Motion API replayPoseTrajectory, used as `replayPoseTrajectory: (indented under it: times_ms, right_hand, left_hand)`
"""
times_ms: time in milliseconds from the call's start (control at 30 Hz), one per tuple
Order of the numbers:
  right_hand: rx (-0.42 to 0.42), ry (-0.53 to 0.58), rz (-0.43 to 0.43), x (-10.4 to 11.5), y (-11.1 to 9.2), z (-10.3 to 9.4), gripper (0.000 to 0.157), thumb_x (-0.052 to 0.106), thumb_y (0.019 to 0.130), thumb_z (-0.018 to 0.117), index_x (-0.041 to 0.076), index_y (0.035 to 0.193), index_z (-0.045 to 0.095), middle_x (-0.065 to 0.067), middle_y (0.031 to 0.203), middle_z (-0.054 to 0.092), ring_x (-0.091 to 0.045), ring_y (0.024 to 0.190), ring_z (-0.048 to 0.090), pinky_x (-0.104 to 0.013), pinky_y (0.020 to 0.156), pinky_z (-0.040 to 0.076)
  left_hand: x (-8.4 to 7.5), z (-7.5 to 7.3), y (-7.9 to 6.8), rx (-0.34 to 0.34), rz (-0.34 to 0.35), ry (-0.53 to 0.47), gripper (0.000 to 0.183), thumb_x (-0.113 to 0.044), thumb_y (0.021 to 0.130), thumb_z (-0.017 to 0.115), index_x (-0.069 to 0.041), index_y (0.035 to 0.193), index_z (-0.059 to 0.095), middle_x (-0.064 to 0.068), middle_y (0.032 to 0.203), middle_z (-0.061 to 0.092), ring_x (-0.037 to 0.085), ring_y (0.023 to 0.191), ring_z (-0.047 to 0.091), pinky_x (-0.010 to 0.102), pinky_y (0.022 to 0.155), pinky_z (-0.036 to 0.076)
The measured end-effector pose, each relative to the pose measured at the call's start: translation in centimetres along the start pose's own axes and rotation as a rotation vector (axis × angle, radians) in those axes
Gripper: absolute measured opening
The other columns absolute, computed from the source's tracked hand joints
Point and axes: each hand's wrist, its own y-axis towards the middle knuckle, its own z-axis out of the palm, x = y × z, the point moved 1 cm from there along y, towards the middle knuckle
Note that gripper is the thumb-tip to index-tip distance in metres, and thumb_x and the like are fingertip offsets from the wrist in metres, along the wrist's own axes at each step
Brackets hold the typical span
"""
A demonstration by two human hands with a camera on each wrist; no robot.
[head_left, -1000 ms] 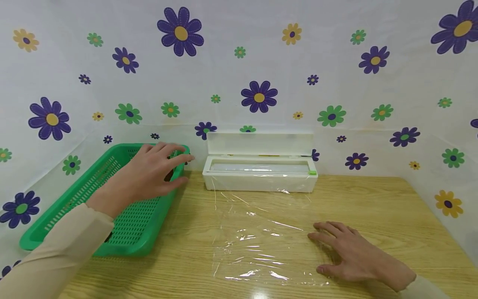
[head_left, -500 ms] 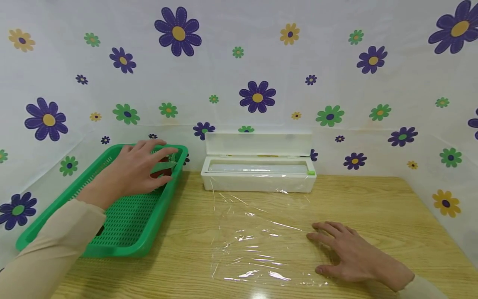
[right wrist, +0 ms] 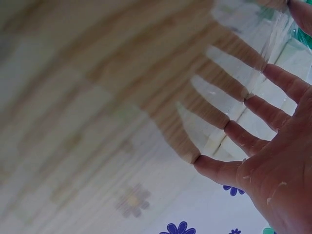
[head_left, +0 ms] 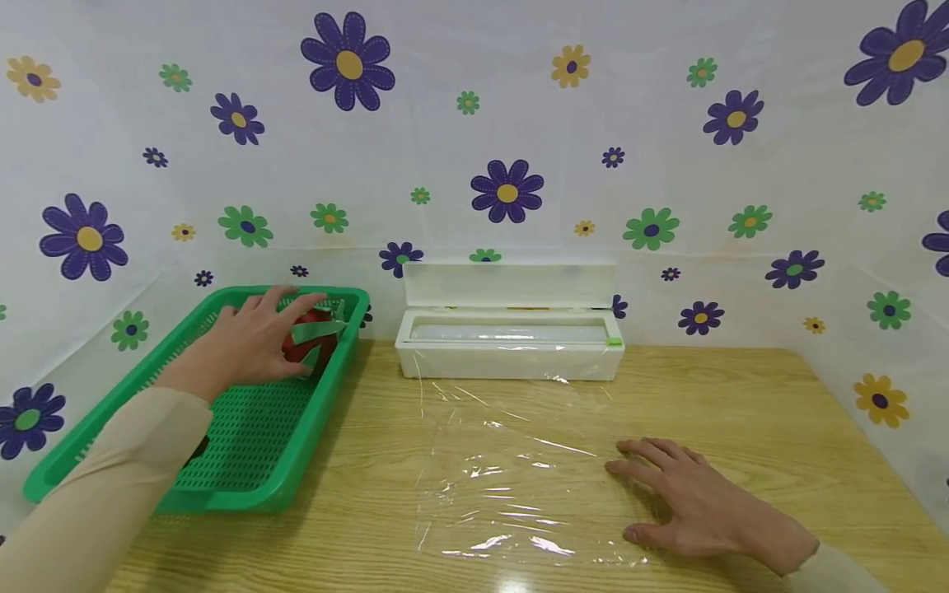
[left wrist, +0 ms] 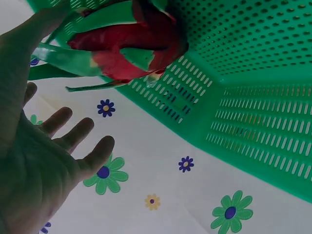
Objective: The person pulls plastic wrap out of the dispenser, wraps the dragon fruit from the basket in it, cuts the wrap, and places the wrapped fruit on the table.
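Note:
A red dragon fruit with green scales lies in the far right end of a green plastic basket. My left hand reaches over the basket beside the fruit, thumb and fingers spread. In the left wrist view the fingers stand apart from the dragon fruit; whether the thumb touches it I cannot tell. Clear cling film stretches over the table from a white dispenser box, whose lid is raised. My right hand rests at the film's right edge, its fingertips down on the surface in the right wrist view.
Inside the box lies the film roll, with a small green slider at the right end. A dark object shows partly in the basket by the left sleeve. Flower-patterned sheeting surrounds the wooden table.
My left hand has moved left and slightly down over the basket, uncovering more of the dragon fruit. The right hand stays at the film's edge. The head view has shifted slightly.

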Motion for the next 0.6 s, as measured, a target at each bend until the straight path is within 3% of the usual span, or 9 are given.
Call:
replayPoseTrajectory:
  times_ms: [200,600]
  right_hand:
    - [0.013,0.004,0.000,-0.1,0.0,-0.1,0.071,0.067,0.086,0.067,0.024,0.143,0.058,-0.008,0.148,0.054,-0.041,0.132,0.053,-0.070,0.093,0.048]
    - [0.018,0.013,0.004,-0.2,-0.1,-0.2,0.070,0.066,0.087,0.066,0.024,0.143,0.057,-0.009,0.149,0.053,-0.042,0.132,0.052,-0.071,0.092,0.048]
  left_hand:
    - [0.6,1.5,1.2,0.092,-0.034,-0.046,0.109,-0.040,0.080,0.086,-0.019,0.161,0.016,0.033,0.153,0.032,0.061,0.127,0.045,0.078,0.087,0.044]
    - [1.4,3.9,3.1,0.113,-0.071,-0.128,0.112,-0.041,0.077,0.088,-0.017,0.158,0.015,0.036,0.150,0.032,0.061,0.122,0.049,0.075,0.086,0.047]
